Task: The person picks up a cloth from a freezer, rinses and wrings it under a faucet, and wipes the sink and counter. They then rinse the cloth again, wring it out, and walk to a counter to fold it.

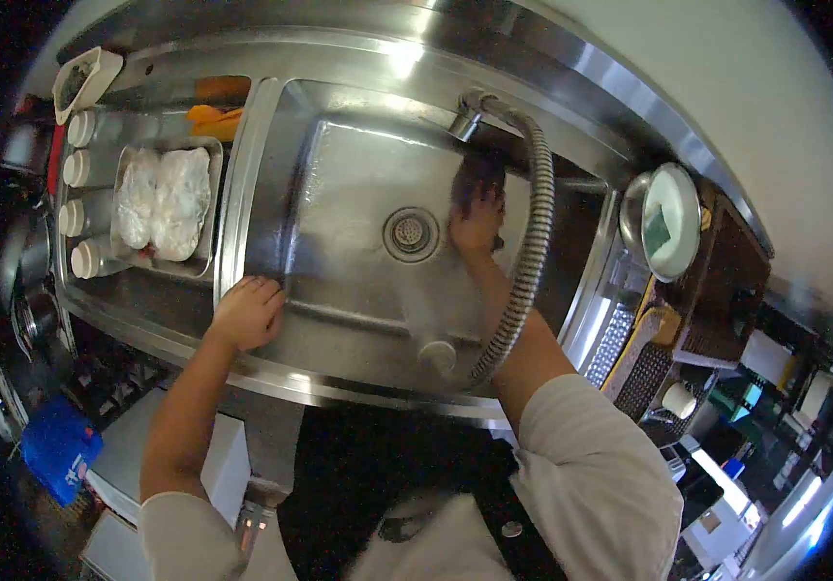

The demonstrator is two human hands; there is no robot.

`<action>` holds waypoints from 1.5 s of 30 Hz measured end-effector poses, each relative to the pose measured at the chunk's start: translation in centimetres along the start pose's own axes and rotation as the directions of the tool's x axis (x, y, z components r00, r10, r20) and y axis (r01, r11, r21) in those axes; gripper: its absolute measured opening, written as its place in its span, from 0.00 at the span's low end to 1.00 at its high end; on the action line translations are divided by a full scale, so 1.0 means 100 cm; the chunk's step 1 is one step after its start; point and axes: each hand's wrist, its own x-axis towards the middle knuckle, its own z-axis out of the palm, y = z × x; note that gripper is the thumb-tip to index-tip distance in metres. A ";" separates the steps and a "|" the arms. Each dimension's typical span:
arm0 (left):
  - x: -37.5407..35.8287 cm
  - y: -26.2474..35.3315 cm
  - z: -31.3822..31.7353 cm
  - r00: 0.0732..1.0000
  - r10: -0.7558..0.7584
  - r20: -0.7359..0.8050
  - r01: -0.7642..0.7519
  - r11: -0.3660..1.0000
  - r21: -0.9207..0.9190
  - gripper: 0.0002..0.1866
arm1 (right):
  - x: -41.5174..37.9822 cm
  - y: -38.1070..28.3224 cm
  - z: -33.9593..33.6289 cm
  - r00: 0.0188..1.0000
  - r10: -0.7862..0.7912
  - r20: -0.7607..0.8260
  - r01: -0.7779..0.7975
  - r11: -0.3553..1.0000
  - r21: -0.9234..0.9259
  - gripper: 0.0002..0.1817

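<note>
My right hand (478, 225) is inside the steel sink (349, 174), to the right of the drain (411, 233). Its fingers close over a dark, bunched cloth (478, 177) pressed near the basin's right wall. My left hand (250, 312) rests on the sink's front left corner, fingers laid over the steel rim, holding nothing. Above my right forearm arches a ribbed metal hose (539, 203), and its spray head (466, 123) points down into the basin. Near the front wall of the sink is a see-through bottle with a pale cap (436, 356).
In the left basin, a metal tray (218, 208) holds white plastic-wrapped packs (179, 203). White-capped bottles (73, 218) line its left side, and an orange cloth (215, 122) lies behind. To the right stand a white bowl (671, 221) with a green sponge (657, 230) and a brown rack (726, 271).
</note>
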 end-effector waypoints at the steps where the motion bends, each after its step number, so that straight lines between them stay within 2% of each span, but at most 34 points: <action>1: 0.001 0.002 -0.005 1.000 0.003 -0.007 -0.003 0.999 -0.033 0.14 | 0.009 -0.012 0.014 1.000 -0.015 0.005 0.015 1.000 -0.002 0.36; 3: 0.002 0.004 -0.008 0.999 -0.028 -0.028 0.026 0.998 -0.057 0.12 | 0.028 -0.047 0.031 0.984 -0.123 -0.130 0.142 0.979 0.147 0.35; 4: 0.002 0.002 -0.010 1.000 -0.005 -0.012 0.004 0.998 -0.070 0.11 | 0.034 -0.064 0.033 0.979 -0.150 -0.136 0.171 0.973 0.153 0.35; 5: 0.003 0.001 -0.011 1.000 0.022 0.004 -0.021 0.996 -0.087 0.09 | 0.036 -0.078 0.034 0.948 -0.294 -0.126 0.312 0.936 0.163 0.34; 7: 0.005 0.002 -0.016 1.000 -0.001 0.006 0.002 0.997 -0.074 0.09 | 0.024 -0.097 0.034 0.826 -0.557 -0.089 0.563 0.804 0.191 0.31; 9: 0.001 0.004 -0.014 1.000 -0.013 0.012 0.013 0.997 -0.072 0.09 | -0.004 -0.103 0.045 0.644 -0.763 -0.050 0.750 0.617 0.239 0.29; 11: 0.002 0.000 -0.010 0.999 -0.013 0.043 0.017 0.994 -0.112 0.09 | -0.035 -0.091 0.057 0.475 -0.878 -0.061 0.833 0.426 0.353 0.29; 12: 0.004 -0.002 -0.014 0.999 -0.029 0.026 0.031 0.994 -0.104 0.09 | -0.040 -0.080 0.057 0.456 -0.887 -0.069 0.846 0.408 0.343 0.29; 14: 0.001 0.001 -0.018 0.997 0.040 -0.070 -0.045 0.996 -0.074 0.10 | -0.042 -0.056 0.055 0.470 -0.876 0.105 0.780 0.468 0.416 0.28; 15: 0.000 -0.003 -0.014 0.996 0.056 -0.075 -0.063 0.994 -0.094 0.11 | -0.030 -0.055 0.049 0.456 -0.884 0.107 0.783 0.455 0.424 0.28; 17: -0.001 -0.005 -0.012 0.999 0.035 -0.026 -0.037 0.993 -0.109 0.11 | 0.006 -0.066 0.026 0.509 -0.837 0.199 0.779 0.547 0.306 0.27; 18: -0.001 -0.004 -0.011 0.999 0.029 0.020 -0.026 0.993 -0.116 0.12 | 0.018 -0.080 0.022 0.504 -0.838 0.210 0.778 0.546 0.311 0.27; 20: -0.001 -0.001 -0.014 1.000 0.012 -0.006 -0.013 0.995 -0.103 0.12 | 0.034 -0.116 0.026 0.644 -0.762 -0.070 0.752 0.614 0.240 0.28; 23: 0.004 -0.002 -0.014 1.000 0.005 -0.029 -0.008 0.994 -0.107 0.13 | 0.027 -0.165 0.061 0.657 -0.749 -0.086 0.747 0.633 0.202 0.26; 24: 0.003 -0.002 -0.014 1.000 -0.001 0.014 0.003 0.993 -0.120 0.13 | 0.017 -0.178 0.073 0.627 -0.776 -0.068 0.741 0.566 0.361 0.22; 26: 0.000 -0.005 -0.013 0.998 -0.011 0.057 0.018 0.992 -0.128 0.13 | -0.023 -0.180 0.079 0.453 -0.888 -0.083 0.859 0.410 0.305 0.21; 27: -0.001 -0.006 -0.009 0.997 0.003 0.071 0.006 0.992 -0.125 0.16 | -0.042 -0.168 0.089 0.269 -0.943 -0.197 0.926 0.198 0.321 0.21; 28: -0.004 -0.007 -0.007 0.996 0.016 0.085 -0.005 0.992 -0.124 0.19 | -0.061 -0.155 0.089 0.196 -0.974 -0.110 0.903 0.136 0.407 0.20; 29: -0.004 -0.006 -0.008 0.997 0.013 0.082 -0.002 0.992 -0.125 0.19 | -0.073 -0.144 0.088 0.112 -0.993 -0.026 0.866 0.085 0.493 0.19; 30: -0.003 -0.004 -0.011 0.999 0.015 0.030 -0.011 0.992 -0.126 0.16 | -0.070 -0.138 0.077 0.110 -0.994 -0.024 0.866 0.084 0.493 0.19; 32: -0.001 -0.005 -0.014 0.999 0.022 -0.023 -0.025 0.991 -0.128 0.14 | -0.055 -0.125 0.037 0.002 -0.985 0.172 0.755 0.114 0.645 0.18; 33: -0.001 -0.005 -0.014 0.999 0.025 -0.025 -0.028 0.991 -0.128 0.13 | -0.043 -0.122 0.020 0.188 -0.972 0.140 0.729 0.233 0.644 0.18; 35: -0.004 -0.005 -0.010 0.999 0.023 -0.024 -0.026 0.990 -0.137 0.13 | -0.003 -0.124 0.011 0.506 -0.862 0.015 0.625 0.379 0.682 0.18; 37: -0.003 -0.005 -0.006 1.000 0.010 -0.009 -0.011 0.987 -0.160 0.13 | 0.046 -0.144 0.001 0.713 -0.697 -0.081 0.619 0.570 0.541 0.21; 38: -0.002 -0.004 -0.007 1.000 0.015 -0.013 -0.017 0.987 -0.160 0.13 | 0.069 -0.157 -0.009 0.772 -0.623 -0.123 0.624 0.706 0.335 0.25; 39: -0.001 -0.003 -0.011 1.000 0.007 0.005 -0.006 0.989 -0.149 0.13 | 0.084 -0.162 -0.006 0.773 -0.621 -0.130 0.625 0.708 0.329 0.25; 41: 0.001 -0.002 -0.015 1.000 0.000 0.020 0.003 0.991 -0.137 0.13 | 0.099 -0.172 0.008 0.752 -0.647 0.125 0.586 0.743 0.322 0.33; 43: 0.001 -0.003 -0.017 0.998 0.029 -0.057 -0.037 0.990 -0.139 0.13 | 0.100 -0.189 0.027 0.724 -0.676 0.134 0.620 0.724 0.302 0.35; 44: 0.001 -0.003 -0.018 0.998 0.030 -0.053 -0.037 0.989 -0.141 0.13 | 0.092 -0.196 0.038 0.697 -0.700 0.154 0.647 0.707 0.285 0.37; 45: 0.001 -0.003 -0.018 0.999 0.024 -0.044 -0.030 0.990 -0.141 0.12 | 0.081 -0.200 0.050 0.669 -0.733 0.123 0.678 0.669 0.304 0.34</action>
